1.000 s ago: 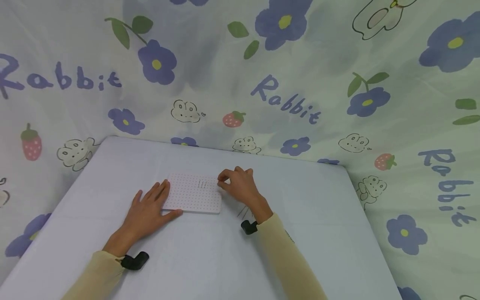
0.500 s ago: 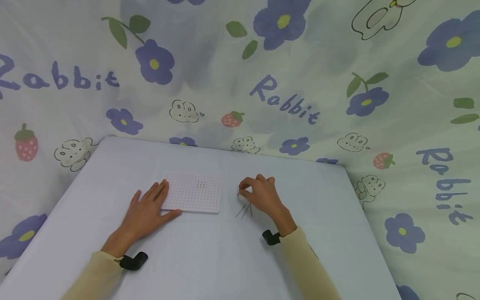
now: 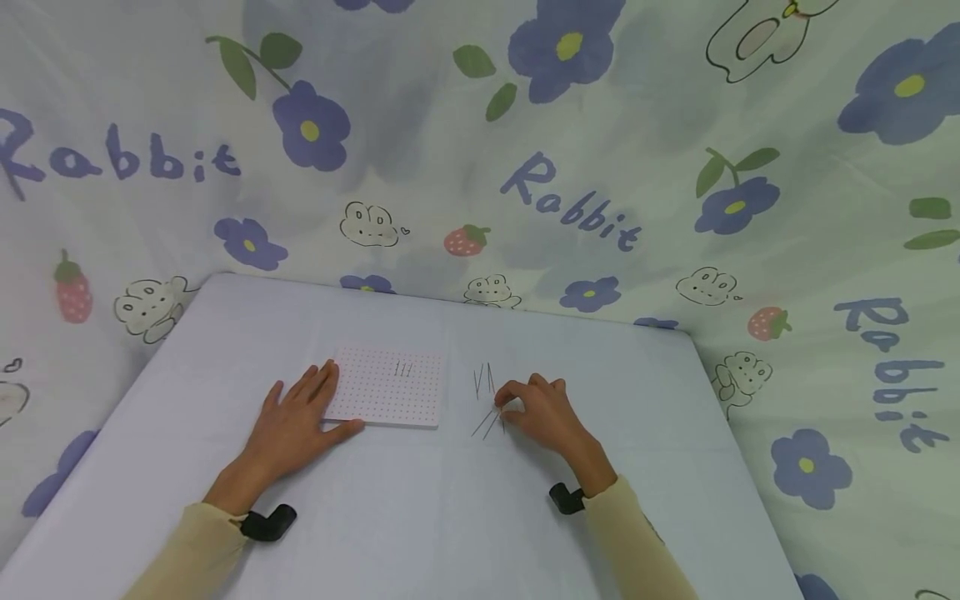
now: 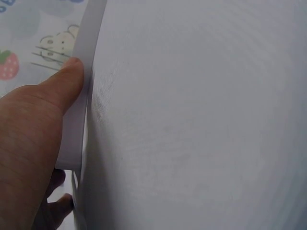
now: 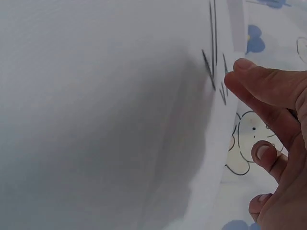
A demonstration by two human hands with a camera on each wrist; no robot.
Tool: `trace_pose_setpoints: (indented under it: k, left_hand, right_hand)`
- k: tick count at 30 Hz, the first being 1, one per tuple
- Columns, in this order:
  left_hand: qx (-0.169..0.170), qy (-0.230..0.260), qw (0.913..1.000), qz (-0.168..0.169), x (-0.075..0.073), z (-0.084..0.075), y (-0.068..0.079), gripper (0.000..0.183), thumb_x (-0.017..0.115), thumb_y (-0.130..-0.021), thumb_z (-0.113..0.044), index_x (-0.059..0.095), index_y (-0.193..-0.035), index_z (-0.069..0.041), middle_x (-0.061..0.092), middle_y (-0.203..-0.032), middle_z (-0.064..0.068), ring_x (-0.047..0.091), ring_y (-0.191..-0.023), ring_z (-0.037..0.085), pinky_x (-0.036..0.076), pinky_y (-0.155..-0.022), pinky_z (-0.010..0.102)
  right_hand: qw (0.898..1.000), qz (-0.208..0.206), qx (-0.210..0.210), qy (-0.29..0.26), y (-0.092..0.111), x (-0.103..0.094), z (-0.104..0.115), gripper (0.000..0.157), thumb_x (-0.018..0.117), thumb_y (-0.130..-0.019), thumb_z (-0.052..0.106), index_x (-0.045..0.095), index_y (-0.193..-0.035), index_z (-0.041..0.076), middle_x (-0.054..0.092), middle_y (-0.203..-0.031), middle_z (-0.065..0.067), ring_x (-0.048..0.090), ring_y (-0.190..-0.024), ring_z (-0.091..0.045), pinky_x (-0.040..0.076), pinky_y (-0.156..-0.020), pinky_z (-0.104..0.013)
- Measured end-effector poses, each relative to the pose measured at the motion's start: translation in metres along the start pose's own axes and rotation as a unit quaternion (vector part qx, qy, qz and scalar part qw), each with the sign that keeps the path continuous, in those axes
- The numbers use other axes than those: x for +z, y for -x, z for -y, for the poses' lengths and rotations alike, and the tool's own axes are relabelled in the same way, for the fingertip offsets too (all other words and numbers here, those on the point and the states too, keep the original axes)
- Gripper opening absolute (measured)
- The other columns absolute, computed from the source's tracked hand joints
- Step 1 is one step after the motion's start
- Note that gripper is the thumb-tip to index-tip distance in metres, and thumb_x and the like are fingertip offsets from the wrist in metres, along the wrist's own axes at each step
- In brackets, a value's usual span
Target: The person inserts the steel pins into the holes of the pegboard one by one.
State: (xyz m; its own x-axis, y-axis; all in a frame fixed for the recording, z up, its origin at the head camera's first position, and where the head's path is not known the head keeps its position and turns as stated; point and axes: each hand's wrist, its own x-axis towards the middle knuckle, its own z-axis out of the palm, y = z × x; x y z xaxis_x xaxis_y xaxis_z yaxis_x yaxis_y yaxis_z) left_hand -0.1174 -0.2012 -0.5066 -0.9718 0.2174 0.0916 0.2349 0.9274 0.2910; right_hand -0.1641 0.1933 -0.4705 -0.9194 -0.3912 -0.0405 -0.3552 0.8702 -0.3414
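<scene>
A white board (image 3: 367, 400) dotted with rows of small holes lies on the table. Three thin dark needle-like pins (image 3: 403, 368) show at its upper right. My left hand (image 3: 288, 425) rests on the board's left end, fingers straight, thumb along the front edge; the left wrist view shows the thumb (image 4: 67, 86) against that edge. Right of the board, my right hand (image 3: 543, 412) reaches over several loose pins (image 3: 483, 423) with thumb and forefinger bent toward each other. In the right wrist view nothing shows between the fingertips (image 5: 243, 64), which are right by the pins (image 5: 208, 69).
Two more pins (image 3: 483, 381) lie farther back, beside the right hand's fingertips. A white cloth covers the table (image 3: 390, 517). Behind it hangs a patterned curtain (image 3: 420, 167) with flowers and rabbits. A black wrist camera (image 3: 272, 523) sits on the left wrist.
My right hand has moved from the board's right edge to the right and nearer me, over the loose pins, uncovering the two farther pins. My left hand has stayed on the board.
</scene>
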Motion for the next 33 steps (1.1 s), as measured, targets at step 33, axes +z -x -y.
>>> trace_pose_setpoints:
  k: [33]
  left_hand:
    - [0.004,0.009,0.9999,-0.008,0.001,0.0,0.001,0.104,0.061,-0.088,-0.07,0.032,-0.155,0.004,0.03,-0.161,0.022,0.029,-0.147,0.044,0.015,-0.112,0.072]
  right_hand:
    - [1.0,0.005,0.0,0.021,-0.001,0.013,-0.018,0.016,0.084,-0.083,0.031,0.073,-0.095,0.028,0.066,-0.088,0.019,0.047,-0.082,-0.007,0.03,-0.078,-0.04]
